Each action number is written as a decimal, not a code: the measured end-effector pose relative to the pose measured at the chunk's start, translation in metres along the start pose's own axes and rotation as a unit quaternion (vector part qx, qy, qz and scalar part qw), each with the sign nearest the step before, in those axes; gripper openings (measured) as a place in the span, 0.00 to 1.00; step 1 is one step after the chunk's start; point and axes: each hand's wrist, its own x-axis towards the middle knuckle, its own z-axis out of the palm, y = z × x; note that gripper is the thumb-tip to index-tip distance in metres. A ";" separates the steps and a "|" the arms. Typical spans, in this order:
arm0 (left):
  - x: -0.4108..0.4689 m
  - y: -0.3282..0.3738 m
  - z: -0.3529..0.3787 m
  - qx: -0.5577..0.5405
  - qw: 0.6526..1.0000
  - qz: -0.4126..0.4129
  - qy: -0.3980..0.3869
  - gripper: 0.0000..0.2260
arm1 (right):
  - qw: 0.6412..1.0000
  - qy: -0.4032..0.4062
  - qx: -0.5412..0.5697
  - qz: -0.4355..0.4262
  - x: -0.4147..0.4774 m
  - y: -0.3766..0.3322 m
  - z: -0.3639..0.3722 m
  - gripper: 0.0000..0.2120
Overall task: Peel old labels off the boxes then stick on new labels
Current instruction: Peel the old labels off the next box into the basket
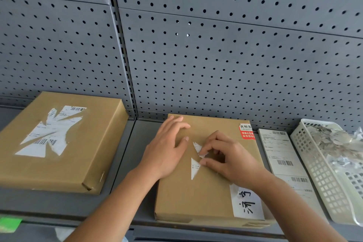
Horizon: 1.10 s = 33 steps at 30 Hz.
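Presses down with the left grip [169, 147], palm flat, fingers straight and aimed toward 1 o'clock, bare forearm stretching back to 7 o'clock. Pinches a label scrap [197, 147] with the right grip [225, 160], thumb and forefinger curled, forearm toward 5 o'clock.

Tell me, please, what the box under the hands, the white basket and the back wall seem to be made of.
The middle box looks like brown cardboard, matte, with a dented front edge. The basket seems to be moulded white plastic, slightly glossy, with a square-hole lattice. The back wall is probably grey painted sheet metal, satin, punched with regular round holes.
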 end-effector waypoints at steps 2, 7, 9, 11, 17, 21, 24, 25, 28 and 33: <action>0.000 0.000 0.000 0.001 1.000 -0.001 0.001 0.12 | 0.999 0.032 -0.003 0.010 0.001 -0.001 0.002 0.03; 0.001 0.000 0.000 0.004 1.000 0.000 0.001 0.12 | 0.997 0.075 -0.023 0.026 0.002 -0.006 0.007 0.05; 0.001 0.000 0.000 0.004 1.000 0.002 0.003 0.12 | 0.996 0.080 -0.029 0.039 0.002 -0.008 0.007 0.05; 0.001 0.000 0.000 0.005 1.000 0.002 0.003 0.12 | 0.995 0.083 -0.037 0.045 0.002 -0.009 0.008 0.05; 0.001 0.000 0.000 0.004 1.000 0.000 0.002 0.12 | 0.991 0.111 -0.027 0.066 0.005 -0.012 0.010 0.06; 0.000 0.001 0.000 0.004 1.000 -0.003 -0.001 0.12 | 0.990 0.114 -0.008 0.088 0.005 -0.014 0.010 0.06; 0.001 0.001 0.000 0.001 1.000 -0.004 -0.002 0.12 | 0.984 0.132 0.042 0.110 0.003 -0.013 0.007 0.07; 0.000 0.001 0.000 -0.001 1.000 -0.005 -0.002 0.12 | 0.981 0.140 0.059 0.117 0.002 -0.013 0.005 0.07; 0.000 0.001 -0.001 0.001 1.000 -0.005 -0.004 0.12 | 0.984 0.129 0.061 0.111 0.001 -0.015 0.005 0.05; 0.001 0.001 0.000 -0.003 1.000 -0.005 -0.002 0.12 | 0.993 0.091 -0.044 0.063 0.007 -0.013 0.017 0.12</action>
